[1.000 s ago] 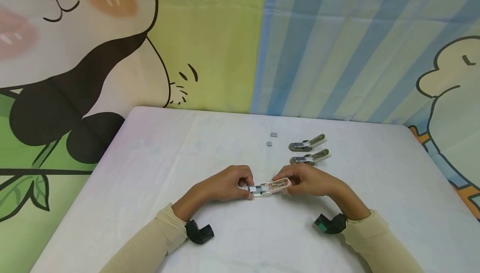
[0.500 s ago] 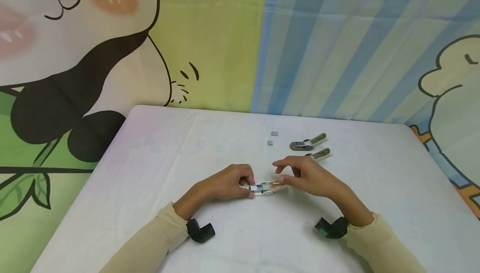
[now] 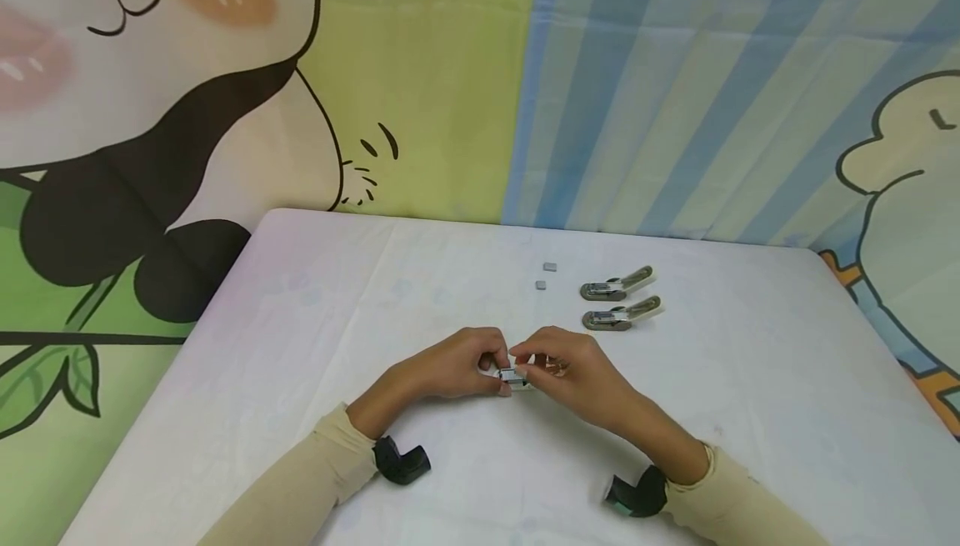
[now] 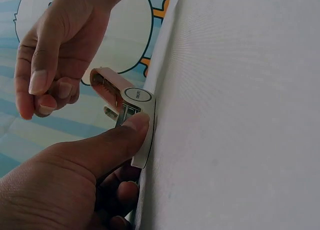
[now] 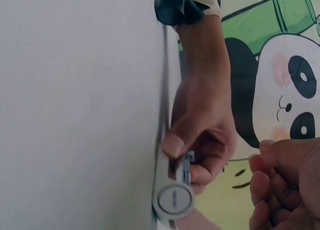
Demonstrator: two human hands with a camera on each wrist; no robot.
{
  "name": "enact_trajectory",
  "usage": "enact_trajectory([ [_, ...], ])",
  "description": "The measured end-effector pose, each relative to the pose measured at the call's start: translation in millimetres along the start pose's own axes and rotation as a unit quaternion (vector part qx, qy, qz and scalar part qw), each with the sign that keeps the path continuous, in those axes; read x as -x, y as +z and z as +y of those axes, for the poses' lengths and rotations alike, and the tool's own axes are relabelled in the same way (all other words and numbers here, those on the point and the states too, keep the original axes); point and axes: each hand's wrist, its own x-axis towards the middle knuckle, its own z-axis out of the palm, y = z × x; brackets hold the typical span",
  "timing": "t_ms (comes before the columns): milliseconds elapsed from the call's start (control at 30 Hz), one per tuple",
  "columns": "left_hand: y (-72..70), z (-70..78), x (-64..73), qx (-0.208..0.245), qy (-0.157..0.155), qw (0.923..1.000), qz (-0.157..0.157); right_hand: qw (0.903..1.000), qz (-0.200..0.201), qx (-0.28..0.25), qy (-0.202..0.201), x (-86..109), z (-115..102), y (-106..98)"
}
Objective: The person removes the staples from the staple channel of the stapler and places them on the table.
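Observation:
A white and pale pink stapler (image 3: 513, 376) stands on the table with its top arm swung up, exposing the metal staple channel. My left hand (image 3: 459, 365) grips its end between thumb and fingers; the left wrist view shows the thumb (image 4: 136, 122) on its side. Over the stapler hovers my right hand (image 3: 566, 367), its fingers loosely bent. In the left wrist view the right hand (image 4: 62, 55) is apart from the stapler, and nothing shows between its fingertips. From the head view, the right hand hides most of the raised arm.
Two grey-brown staplers, a far one (image 3: 603, 289) and a nearer one (image 3: 609, 318), lie opened at the back right. Left of them are two small grey blocks, one farther back (image 3: 550, 267) and one nearer (image 3: 541, 285). A white cloth covers the table (image 3: 300, 321).
My right hand has let go of the stapler's raised arm, lifted, and moved left over the staple channel. My left hand keeps its grip in the same place.

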Motion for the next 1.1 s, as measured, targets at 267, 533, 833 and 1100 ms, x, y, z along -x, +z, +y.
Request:
enact_trajectory([
  [267, 2.4, -1.5, -1.0, 0.001, -0.005, 1.0, -0.005, 0.9918, -0.026, 0.103, 0.072, 1.2, -2, 11],
  [533, 0.6, 0.1, 0.3, 0.004, -0.014, 0.9999, -0.004, 0.9706, -0.062, 0.22, 0.076, -1.8, -3, 16],
  [833, 0.0, -0.4, 0.8, 0.005, -0.01, 0.9999, -0.001, 0.9613, -0.072, 0.26, 0.058, -3.7, -4, 18],
  [1100, 0.6, -1.0, 0.1, 0.009, -0.002, 1.0, 0.002, 0.9608, -0.047, 0.266, 0.061, -3.1, -3, 22],
])
